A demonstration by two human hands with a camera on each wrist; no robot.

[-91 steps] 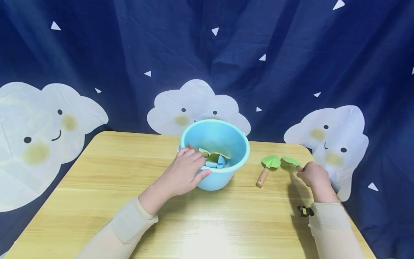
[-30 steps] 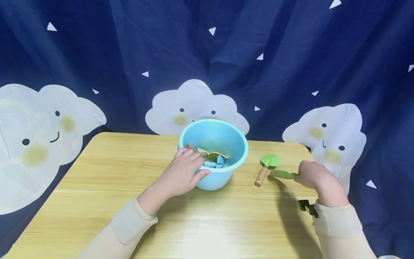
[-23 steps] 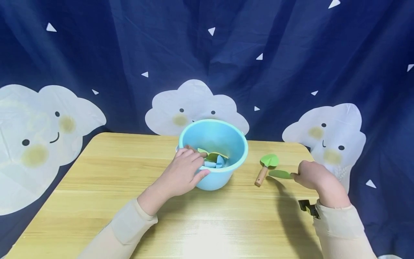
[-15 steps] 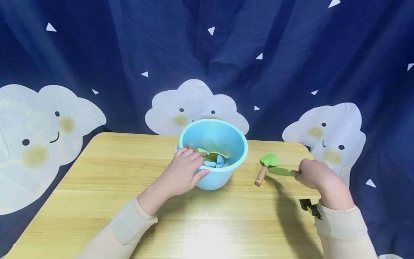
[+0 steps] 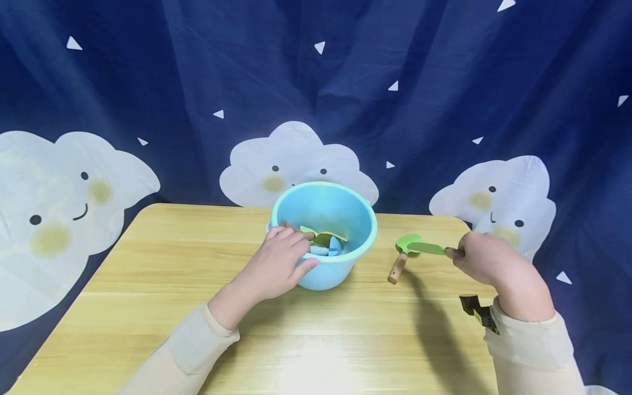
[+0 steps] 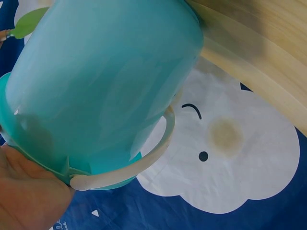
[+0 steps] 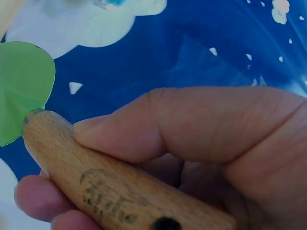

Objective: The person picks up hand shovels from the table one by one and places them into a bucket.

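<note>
A light blue bucket (image 5: 323, 274) stands on the table, with my left hand (image 5: 276, 260) gripping its near-left rim. Inside it lie a green-bladed tool (image 5: 332, 238) and a light blue tool (image 5: 326, 250), partly hidden by the rim and fingers. My right hand (image 5: 498, 266) holds a green hand trowel (image 5: 427, 248) by its wooden handle, raised above the table with the blade pointing left. The right wrist view shows thumb and fingers around that handle (image 7: 110, 182). A second green trowel (image 5: 398, 267) lies on the table, its blade partly covered by the held one.
The wooden table (image 5: 163, 263) ends at a dark blue curtain (image 5: 197, 66) printed with white clouds. The bucket's white carrying handle (image 6: 129, 170) hangs at its side in the left wrist view. A black device (image 5: 479, 314) sits at the right wrist.
My right hand has lifted the trowel off the table and turned its blade leftward, then raised it over the second trowel. The left hand stays on the bucket rim.
</note>
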